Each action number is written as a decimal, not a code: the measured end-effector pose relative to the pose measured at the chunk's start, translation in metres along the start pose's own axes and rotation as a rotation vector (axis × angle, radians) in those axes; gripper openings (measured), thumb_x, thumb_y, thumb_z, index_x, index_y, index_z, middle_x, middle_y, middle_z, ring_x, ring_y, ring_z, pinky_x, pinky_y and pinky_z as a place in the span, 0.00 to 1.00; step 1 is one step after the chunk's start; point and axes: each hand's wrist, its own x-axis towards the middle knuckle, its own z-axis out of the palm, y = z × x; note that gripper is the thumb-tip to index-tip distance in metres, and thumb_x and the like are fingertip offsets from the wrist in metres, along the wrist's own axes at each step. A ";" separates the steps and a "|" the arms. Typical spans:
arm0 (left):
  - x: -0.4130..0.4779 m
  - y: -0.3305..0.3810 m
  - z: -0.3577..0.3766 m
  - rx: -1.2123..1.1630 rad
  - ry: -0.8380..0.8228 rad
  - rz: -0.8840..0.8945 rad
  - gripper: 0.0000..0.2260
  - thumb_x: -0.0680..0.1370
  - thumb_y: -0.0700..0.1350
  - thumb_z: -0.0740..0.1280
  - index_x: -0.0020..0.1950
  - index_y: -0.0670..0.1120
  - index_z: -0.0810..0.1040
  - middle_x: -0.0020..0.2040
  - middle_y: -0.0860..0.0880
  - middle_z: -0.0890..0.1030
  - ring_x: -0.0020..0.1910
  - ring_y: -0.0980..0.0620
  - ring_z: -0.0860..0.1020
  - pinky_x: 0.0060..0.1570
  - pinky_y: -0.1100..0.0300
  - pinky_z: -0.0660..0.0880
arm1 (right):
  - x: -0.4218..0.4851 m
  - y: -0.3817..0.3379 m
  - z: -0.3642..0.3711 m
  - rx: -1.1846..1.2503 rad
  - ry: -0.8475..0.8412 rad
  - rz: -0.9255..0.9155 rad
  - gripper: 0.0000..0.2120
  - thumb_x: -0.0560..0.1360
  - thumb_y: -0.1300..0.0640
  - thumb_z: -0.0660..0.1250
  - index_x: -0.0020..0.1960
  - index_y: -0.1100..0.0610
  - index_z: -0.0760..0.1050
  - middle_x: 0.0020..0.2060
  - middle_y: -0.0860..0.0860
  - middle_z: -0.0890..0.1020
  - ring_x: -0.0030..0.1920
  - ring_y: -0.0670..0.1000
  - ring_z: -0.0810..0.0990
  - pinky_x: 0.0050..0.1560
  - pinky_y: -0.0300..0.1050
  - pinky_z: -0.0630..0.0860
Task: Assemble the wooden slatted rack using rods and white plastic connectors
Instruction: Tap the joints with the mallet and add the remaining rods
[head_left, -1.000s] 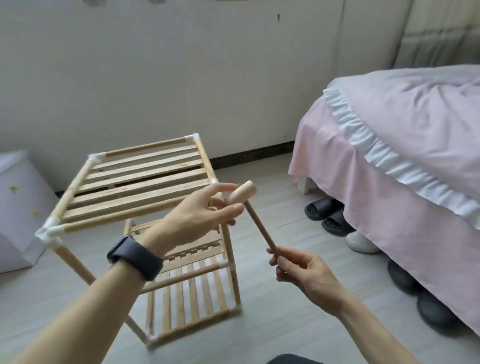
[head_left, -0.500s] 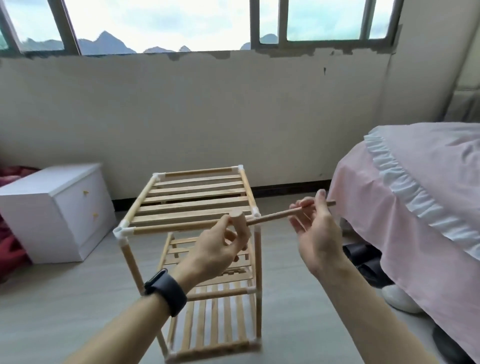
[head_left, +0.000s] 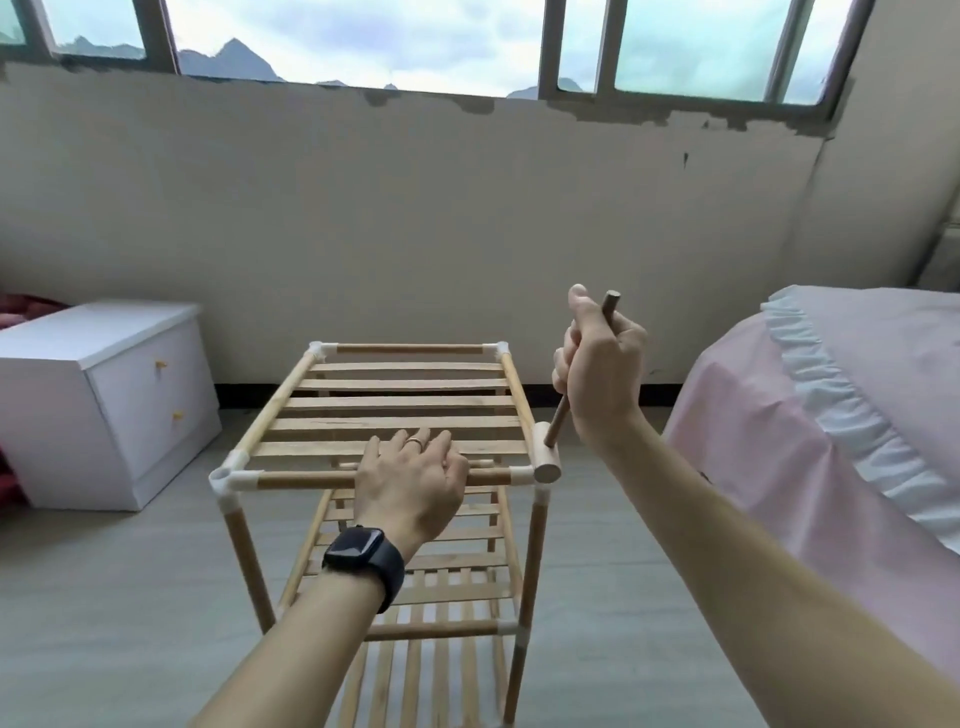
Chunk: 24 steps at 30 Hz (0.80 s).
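Seating step: mallet (head_left: 545, 459) clamped in right grip (head_left: 597, 374), poised at corner connector (head_left: 521, 473), 3 o'clock of left grip (head_left: 410, 483) clamped on front rod (head_left: 301, 480); next likely needing a square downward tap.

My left arm reaches forward from the lower left, a dark smartwatch (head_left: 363, 564) on the wrist. My left hand (head_left: 410, 486) lies palm down, fingers (head_left: 415, 441) curled over the rack's front rod (head_left: 301, 480). My right arm rises from the lower right. My right hand (head_left: 597, 374) is raised with its back toward me, fingers wrapped around a mallet handle (head_left: 558, 421), thumb pointing up.
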 end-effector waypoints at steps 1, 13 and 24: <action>0.001 -0.001 0.001 -0.005 0.003 -0.004 0.27 0.83 0.57 0.42 0.81 0.56 0.60 0.81 0.52 0.61 0.80 0.50 0.58 0.78 0.45 0.52 | -0.001 0.005 0.002 -0.054 -0.011 0.005 0.24 0.82 0.55 0.63 0.30 0.54 0.59 0.22 0.50 0.59 0.23 0.49 0.57 0.27 0.49 0.53; 0.008 -0.005 0.013 -0.012 0.092 0.009 0.32 0.78 0.58 0.38 0.78 0.55 0.66 0.77 0.52 0.68 0.76 0.51 0.65 0.73 0.48 0.61 | 0.000 0.029 0.010 -0.049 -0.025 0.018 0.24 0.80 0.60 0.62 0.27 0.51 0.60 0.20 0.48 0.60 0.20 0.48 0.58 0.24 0.40 0.56; -0.019 0.015 -0.011 -0.824 0.111 0.185 0.32 0.82 0.68 0.46 0.43 0.51 0.83 0.46 0.54 0.82 0.48 0.57 0.77 0.52 0.53 0.74 | -0.061 0.007 -0.015 0.337 -0.011 -0.032 0.24 0.81 0.44 0.59 0.28 0.49 0.71 0.30 0.49 0.72 0.35 0.50 0.74 0.46 0.43 0.76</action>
